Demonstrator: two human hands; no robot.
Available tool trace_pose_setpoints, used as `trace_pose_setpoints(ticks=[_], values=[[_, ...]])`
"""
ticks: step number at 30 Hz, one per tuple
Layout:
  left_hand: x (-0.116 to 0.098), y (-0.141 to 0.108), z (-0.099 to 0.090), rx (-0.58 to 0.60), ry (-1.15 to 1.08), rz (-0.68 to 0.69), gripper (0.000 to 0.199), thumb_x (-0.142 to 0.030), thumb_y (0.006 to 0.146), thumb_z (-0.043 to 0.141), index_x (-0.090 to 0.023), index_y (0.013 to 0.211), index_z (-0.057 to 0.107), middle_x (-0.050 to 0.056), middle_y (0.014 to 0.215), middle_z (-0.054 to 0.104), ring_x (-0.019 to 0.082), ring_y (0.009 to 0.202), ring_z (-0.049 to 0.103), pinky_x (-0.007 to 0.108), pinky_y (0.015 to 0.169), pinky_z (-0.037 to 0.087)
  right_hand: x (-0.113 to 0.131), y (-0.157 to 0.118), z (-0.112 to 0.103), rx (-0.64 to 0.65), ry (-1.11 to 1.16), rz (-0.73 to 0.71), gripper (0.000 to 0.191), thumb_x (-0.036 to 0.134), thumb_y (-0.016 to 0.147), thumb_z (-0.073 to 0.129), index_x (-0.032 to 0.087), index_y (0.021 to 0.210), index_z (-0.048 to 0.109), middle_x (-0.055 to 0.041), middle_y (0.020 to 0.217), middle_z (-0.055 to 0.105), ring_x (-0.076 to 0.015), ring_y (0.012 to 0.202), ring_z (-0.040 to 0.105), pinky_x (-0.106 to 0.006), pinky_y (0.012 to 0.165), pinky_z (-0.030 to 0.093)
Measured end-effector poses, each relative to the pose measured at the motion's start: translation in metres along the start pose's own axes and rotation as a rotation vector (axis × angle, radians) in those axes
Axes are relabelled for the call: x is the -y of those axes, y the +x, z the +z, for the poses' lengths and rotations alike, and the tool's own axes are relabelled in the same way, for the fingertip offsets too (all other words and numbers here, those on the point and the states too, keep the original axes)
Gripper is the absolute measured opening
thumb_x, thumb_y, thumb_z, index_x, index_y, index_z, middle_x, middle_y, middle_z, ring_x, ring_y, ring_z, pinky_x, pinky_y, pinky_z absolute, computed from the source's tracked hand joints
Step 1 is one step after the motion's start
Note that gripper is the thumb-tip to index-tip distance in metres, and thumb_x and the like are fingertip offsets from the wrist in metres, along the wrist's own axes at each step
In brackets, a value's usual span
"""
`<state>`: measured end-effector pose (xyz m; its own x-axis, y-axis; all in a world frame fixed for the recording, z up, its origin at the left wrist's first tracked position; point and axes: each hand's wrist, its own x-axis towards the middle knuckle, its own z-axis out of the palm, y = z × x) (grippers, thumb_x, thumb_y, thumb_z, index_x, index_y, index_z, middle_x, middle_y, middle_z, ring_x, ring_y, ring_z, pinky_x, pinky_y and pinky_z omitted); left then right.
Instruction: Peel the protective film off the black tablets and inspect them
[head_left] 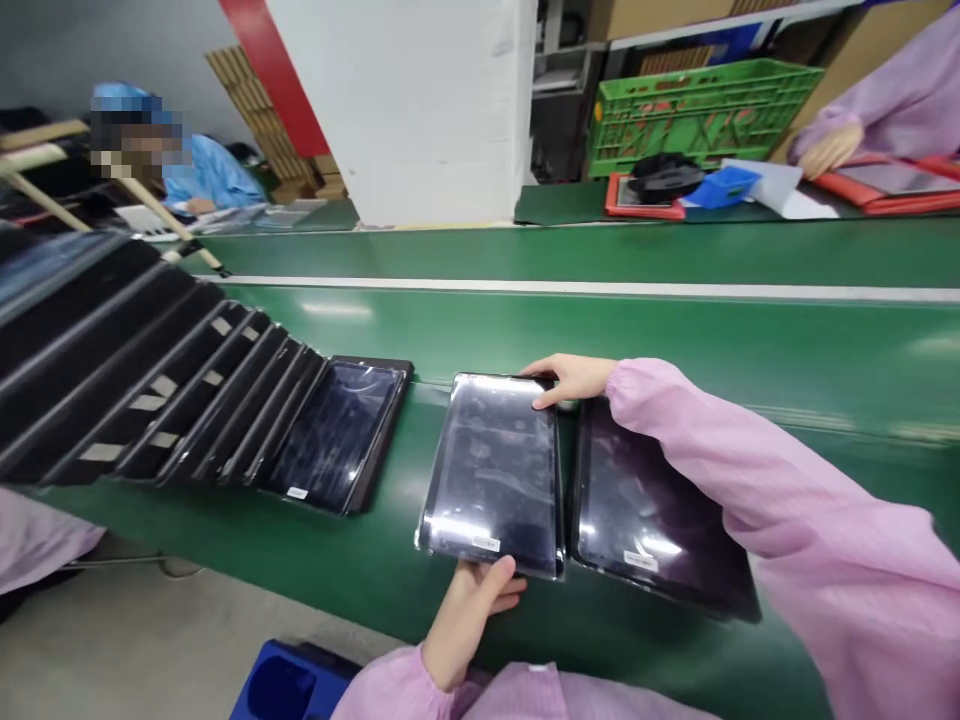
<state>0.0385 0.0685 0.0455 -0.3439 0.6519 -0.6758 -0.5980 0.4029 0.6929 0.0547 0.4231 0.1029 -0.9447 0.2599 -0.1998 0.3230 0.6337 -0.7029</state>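
A dark tablet in clear film (491, 475) lies flat on the green conveyor belt (675, 340), its glossy screen facing up. My left hand (469, 615) holds its near edge, and my right hand (566, 380) grips its far edge. To the right, a second dark tablet (645, 505) lies close by, partly hidden under my right sleeve (787, 480). To the left, a row of several black tablets (165, 370) overlaps in a slanted stack, ending in one lying flatter (337, 435).
Beyond a white strip lies a second green belt (570, 255). Across it, a co-worker's pink-sleeved hand (825, 150) rests near red trays (885, 190), and a green crate (697, 115) stands behind. A person in blue (214, 175) sits far left. A blue bin (289, 685) sits below the belt.
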Motion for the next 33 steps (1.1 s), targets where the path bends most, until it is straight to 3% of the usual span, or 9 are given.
trace_pose_setpoints(ticks=[5,9,12,16,18,21,22,27,33], values=[[-0.018,0.01,0.0,0.06,0.452,0.023,0.069,-0.084,0.068,0.056,-0.015,0.067,0.065,0.018,0.075,0.076,0.028,0.073,0.074,0.039,0.068,0.057,-0.006,-0.019,-0.01,-0.059,-0.113,0.089,0.061,0.04,0.056,0.087,0.023,0.114,0.076,-0.0033,0.108,0.078,-0.0289,0.1,0.073,-0.036,0.092,0.055],[-0.021,0.021,0.001,0.016,0.601,0.063,0.062,-0.081,0.073,0.052,-0.02,0.064,0.058,0.013,0.062,0.072,0.025,0.059,0.07,0.035,0.057,0.052,-0.019,-0.049,-0.017,-0.255,-0.202,0.205,0.075,0.048,0.074,0.076,0.018,0.14,0.059,-0.0098,0.133,0.066,-0.0318,0.123,0.062,-0.042,0.109,0.045],[-0.017,0.019,0.003,0.028,0.681,0.069,0.057,-0.075,0.082,0.046,-0.022,0.064,0.057,0.008,0.053,0.068,0.022,0.055,0.066,0.033,0.056,0.05,-0.034,-0.078,-0.019,-0.344,-0.239,0.337,0.063,0.058,0.084,0.063,0.016,0.132,0.065,-0.013,0.123,0.071,-0.034,0.114,0.067,-0.047,0.104,0.048],[-0.03,-0.003,-0.004,0.247,0.722,0.061,0.049,-0.061,0.09,0.047,-0.021,0.065,0.06,0.003,0.048,0.064,0.019,0.054,0.063,0.029,0.059,0.047,-0.052,-0.121,-0.014,-0.432,-0.238,0.407,0.057,0.062,0.087,0.057,0.018,0.12,0.071,-0.0123,0.121,0.072,-0.0353,0.113,0.067,-0.049,0.105,0.047],[-0.048,-0.01,-0.019,0.251,0.678,0.224,0.039,-0.053,0.088,0.056,-0.021,0.067,0.063,0.002,0.053,0.067,0.019,0.058,0.065,0.029,0.065,0.049,-0.06,-0.143,-0.009,-0.532,-0.256,0.401,0.064,0.06,0.088,0.056,0.016,0.135,0.061,-0.015,0.139,0.061,-0.0375,0.131,0.054,-0.053,0.114,0.037],[-0.076,0.003,-0.043,-0.328,0.445,0.722,0.027,-0.047,0.086,0.063,-0.021,0.086,0.069,0.004,0.08,0.074,0.022,0.088,0.071,0.03,0.085,0.052,-0.075,-0.171,0.005,-0.789,-0.076,0.394,0.077,0.058,0.081,0.067,0.017,0.145,0.049,-0.0158,0.153,0.046,-0.0377,0.145,0.037,-0.056,0.12,0.025],[-0.082,0.014,-0.049,-0.402,0.42,0.757,0.029,-0.045,0.081,0.07,-0.021,0.096,0.07,0.006,0.099,0.076,0.024,0.102,0.069,0.032,0.093,0.05,-0.081,-0.177,0.01,-0.864,0.064,0.392,0.079,0.057,0.078,0.071,0.019,0.144,0.049,-0.015,0.153,0.046,-0.0375,0.144,0.038,-0.057,0.12,0.026],[-0.07,0.068,-0.046,-0.091,0.295,0.533,0.066,-0.045,0.077,0.074,-0.021,0.136,0.057,0.009,0.145,0.057,0.03,0.137,0.05,0.041,0.115,0.037,-0.101,-0.177,0.041,-0.926,0.547,0.381,0.059,0.052,0.069,0.075,0.027,0.121,0.063,-0.0064,0.119,0.07,-0.0317,0.112,0.066,-0.049,0.099,0.054],[-0.04,0.053,-0.039,-0.127,0.389,0.562,0.068,-0.046,0.081,0.071,-0.02,0.141,0.054,0.01,0.146,0.056,0.031,0.139,0.047,0.044,0.12,0.03,-0.09,-0.182,0.053,-0.964,0.684,0.406,0.052,0.045,0.066,0.076,0.029,0.114,0.064,-0.0043,0.105,0.073,-0.0274,0.093,0.069,-0.039,0.08,0.059]])
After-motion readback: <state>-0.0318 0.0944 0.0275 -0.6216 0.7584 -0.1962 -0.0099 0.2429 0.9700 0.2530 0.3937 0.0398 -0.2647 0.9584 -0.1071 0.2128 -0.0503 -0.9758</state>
